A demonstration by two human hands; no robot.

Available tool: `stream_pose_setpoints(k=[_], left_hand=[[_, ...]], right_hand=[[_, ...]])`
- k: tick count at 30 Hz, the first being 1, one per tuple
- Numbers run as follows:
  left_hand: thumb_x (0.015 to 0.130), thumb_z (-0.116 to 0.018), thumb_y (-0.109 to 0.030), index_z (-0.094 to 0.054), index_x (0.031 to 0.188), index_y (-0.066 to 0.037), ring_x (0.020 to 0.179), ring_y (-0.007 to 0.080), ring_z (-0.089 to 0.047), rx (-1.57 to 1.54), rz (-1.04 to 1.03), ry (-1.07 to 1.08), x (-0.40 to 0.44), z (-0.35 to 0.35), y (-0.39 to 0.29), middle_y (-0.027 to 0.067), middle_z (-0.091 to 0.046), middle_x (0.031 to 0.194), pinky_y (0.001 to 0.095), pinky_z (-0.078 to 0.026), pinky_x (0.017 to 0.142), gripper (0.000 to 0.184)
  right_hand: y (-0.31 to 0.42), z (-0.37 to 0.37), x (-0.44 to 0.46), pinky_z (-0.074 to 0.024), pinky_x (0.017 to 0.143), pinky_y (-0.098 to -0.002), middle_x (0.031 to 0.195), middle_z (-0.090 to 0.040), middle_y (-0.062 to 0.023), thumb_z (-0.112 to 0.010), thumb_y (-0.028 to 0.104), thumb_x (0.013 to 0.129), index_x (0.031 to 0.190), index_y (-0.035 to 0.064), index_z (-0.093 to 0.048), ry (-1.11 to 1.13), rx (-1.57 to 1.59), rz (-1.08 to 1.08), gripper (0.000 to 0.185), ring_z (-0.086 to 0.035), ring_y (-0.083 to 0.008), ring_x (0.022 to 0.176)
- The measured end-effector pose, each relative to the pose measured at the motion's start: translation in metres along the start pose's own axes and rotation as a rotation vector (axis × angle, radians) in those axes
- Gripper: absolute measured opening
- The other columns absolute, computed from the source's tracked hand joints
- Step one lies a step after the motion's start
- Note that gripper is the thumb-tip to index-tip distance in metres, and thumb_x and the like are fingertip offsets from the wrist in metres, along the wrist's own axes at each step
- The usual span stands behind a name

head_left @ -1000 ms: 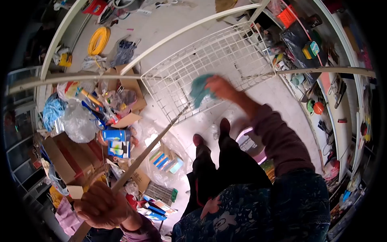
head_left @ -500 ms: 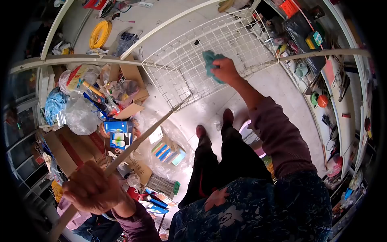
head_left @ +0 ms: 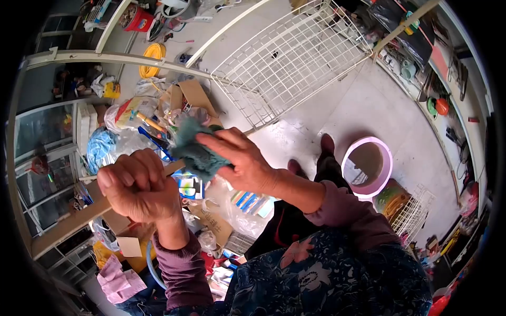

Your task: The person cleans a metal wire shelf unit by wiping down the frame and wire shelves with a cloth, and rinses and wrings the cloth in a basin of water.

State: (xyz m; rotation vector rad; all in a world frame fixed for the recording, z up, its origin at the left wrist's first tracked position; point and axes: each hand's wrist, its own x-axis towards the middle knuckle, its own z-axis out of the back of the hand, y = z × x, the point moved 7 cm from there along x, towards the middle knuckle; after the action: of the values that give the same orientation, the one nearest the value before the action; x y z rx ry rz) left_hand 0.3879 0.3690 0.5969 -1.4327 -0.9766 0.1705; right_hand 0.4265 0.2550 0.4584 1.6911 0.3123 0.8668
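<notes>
My left hand point(head_left: 141, 187) is closed in a fist around a long pale bar point(head_left: 68, 225), which runs from the lower left up towards the wire basket. Just beyond it, my right hand point(head_left: 242, 163) presses a teal cloth point(head_left: 196, 150) against the same bar, fingers bent over the cloth. The cloth covers part of the bar, and its far side is blurred. The white wire basket point(head_left: 295, 60) lies within a frame of pale bars, above both hands in view.
A pink-rimmed tub point(head_left: 388, 163) stands on the floor right of my feet. Open cardboard boxes point(head_left: 199, 98), plastic bags and small packets crowd the left side. A yellow coiled hose point(head_left: 153, 59) lies at the back. Shelves with tools and an orange ball-like item point(head_left: 441, 107) line the right.
My right hand has carried the cloth from the wire basket down and left to the bar, close to my left hand. The view has shifted, showing more of the tub.
</notes>
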Motion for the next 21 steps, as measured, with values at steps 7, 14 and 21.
stream_pose_setpoints(k=[7, 14, 21], left_hand=[[0.093, -0.041, -0.028, -0.038, 0.065, -0.009, 0.033, 0.009, -0.022, -0.006, -0.01, 0.065, 0.001, -0.008, 0.002, 0.0004, -0.027, 0.044, 0.0236, -0.018, 0.032, 0.034], [0.092, -0.044, -0.03, -0.033, 0.059, -0.013, 0.035, 0.0071, -0.018, 0.018, -0.021, 0.019, 0.001, -0.009, 0.003, -0.0021, -0.022, 0.045, 0.023, -0.015, 0.033, 0.039], [0.092, -0.043, -0.028, -0.035, 0.063, -0.01, 0.034, 0.0074, -0.019, 0.044, -0.048, 0.059, 0.002, -0.011, 0.001, -0.0014, -0.024, 0.045, 0.0234, -0.015, 0.032, 0.035]], right_hand=[[-0.034, 0.017, -0.016, -0.0458, 0.079, -0.028, 0.098, -0.06, -0.0094, -0.055, -0.005, 0.076, 0.114, 0.0, -0.055, -0.311, 0.342, -0.192, 0.038, -0.058, -0.0188, 0.087], [-0.029, 0.088, -0.03, -0.0481, 0.075, -0.0261, 0.095, -0.061, -0.0056, -0.052, 0.007, 0.087, 0.105, -0.0017, -0.056, -0.574, 0.839, -0.306, 0.02, -0.058, -0.0115, 0.084], [-0.09, -0.012, -0.07, -0.0449, 0.083, -0.0261, 0.105, -0.058, -0.0022, -0.059, 0.002, 0.082, 0.116, 0.0026, -0.05, -0.637, 0.86, -0.461, 0.036, -0.055, -0.0114, 0.094]])
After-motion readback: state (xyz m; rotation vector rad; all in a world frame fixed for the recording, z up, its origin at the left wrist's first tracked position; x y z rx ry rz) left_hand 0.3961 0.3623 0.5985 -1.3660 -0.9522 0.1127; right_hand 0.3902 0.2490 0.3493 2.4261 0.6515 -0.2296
